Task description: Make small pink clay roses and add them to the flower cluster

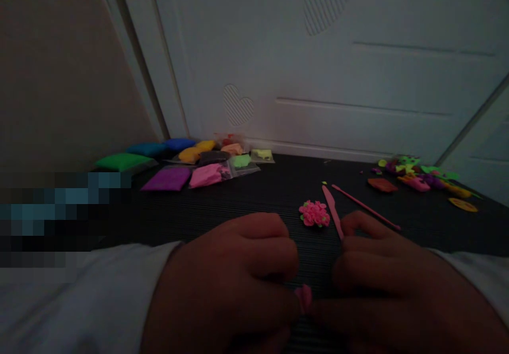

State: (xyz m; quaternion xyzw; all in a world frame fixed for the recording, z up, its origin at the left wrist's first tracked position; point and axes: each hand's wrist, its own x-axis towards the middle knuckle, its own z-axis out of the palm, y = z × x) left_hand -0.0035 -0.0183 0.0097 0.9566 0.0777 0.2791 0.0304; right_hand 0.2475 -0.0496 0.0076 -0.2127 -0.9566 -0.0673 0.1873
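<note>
Sm. pink piece (304,298) sits low, just R of centre, btwn the fingertips of both hands. L hand (226,280) is on its 9 o'clock side w/ fingers curled & tips seemingly clamped on it; R hand (389,285) is at its 3 o'clock side, fingers bent, a tip at or v. near its edge, but can't tell if that one grips. L looks nearer, overlapping it a bit. Visible long axis approx. 12 to 6, i.e. across the line btwn the hands.

Pink flower cluster (314,214) lies at 12 from the piece, apart from both hands. Pink knife (333,211) is at 1, axis approx. 11 to 5, lower end by R hand's bent finger; thin pink rod (366,207) beyond, axis approx. 10 to 4.

Surface is a dark table (274,195) w/ fine lines. Bags of coloured material (169,178) are at 10 to 11, mixed coloured pieces (421,183) at 2. Pale panel w/ hearts (254,41) rises behind at 12; room's dim
</note>
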